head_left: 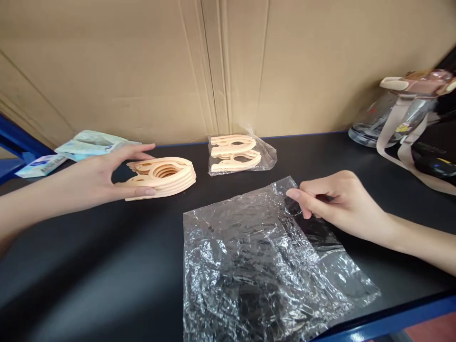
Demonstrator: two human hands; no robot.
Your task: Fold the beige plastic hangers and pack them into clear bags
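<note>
My left hand (103, 178) grips the left end of a stack of peach plastic hangers (166, 176), thumb under and fingers over it, just above the black table (107, 266). A crinkled clear plastic bag (263, 261) lies flat in front of me. My right hand (335, 202) pinches that bag's upper right edge between thumb and fingers. Behind the two, near the cardboard wall, a second clear bag filled with the same peach hangers (237, 154) rests on the table.
A cardboard wall (221, 66) closes off the back. Blue-and-white packets (76, 147) lie at the far left. At the right stand a clear water bottle (395, 111) with a beige strap (409, 156) and a dark object. A blue rim (395, 318) edges the table front.
</note>
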